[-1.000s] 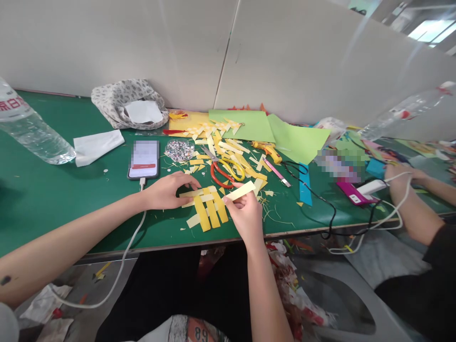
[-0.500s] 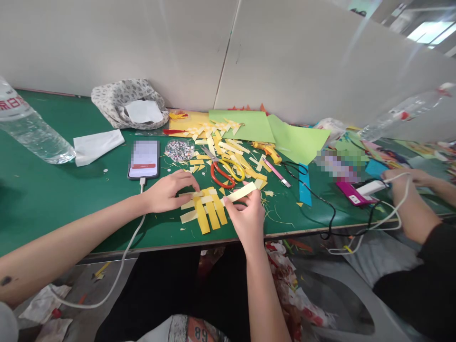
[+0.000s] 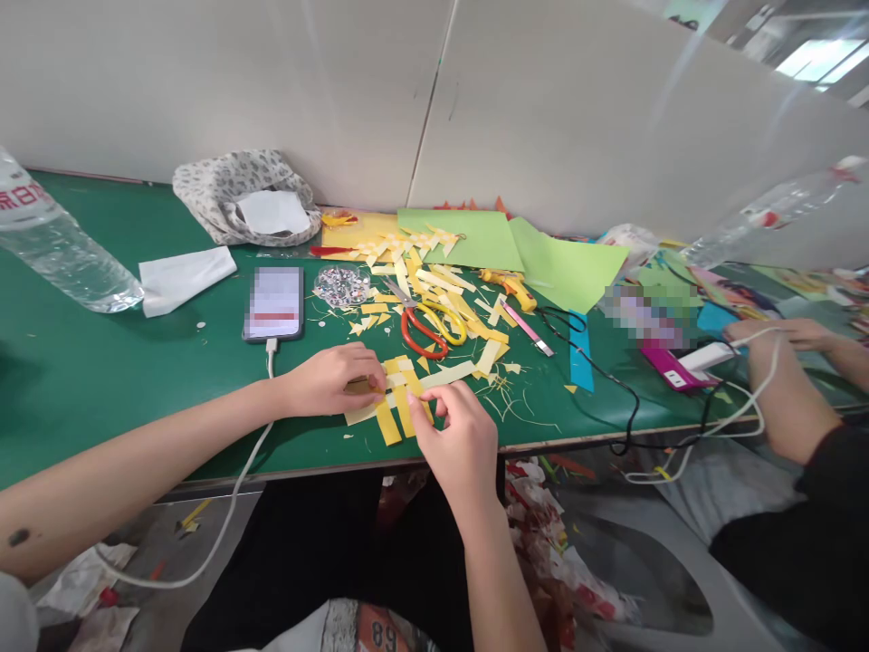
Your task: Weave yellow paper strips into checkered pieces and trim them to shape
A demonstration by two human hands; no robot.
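Observation:
A small woven mat of yellow and pale yellow paper strips lies near the table's front edge, between my two hands. My left hand is closed at its left side, thumb and fingers pinching a paper strip of the weave. At the right side, my right hand pinches a yellow strip between thumb and index finger, covering part of the mat. One pale paper strip reaches out of the weave to the right, beyond my right hand's knuckles. Fingertips hide the exact spots gripped.
Behind the mat lie scissors, paper scraps, a yellow glue gun and a pink cutter. A phone on a white cable is at the left, beyond it a water bottle. A co-worker's arms are at the right.
My right hand has let go of the pale strip's outer part and moved left onto the weave. The pale strip now lies at the mat's right. My left hand has shifted slightly right, fingers closing.

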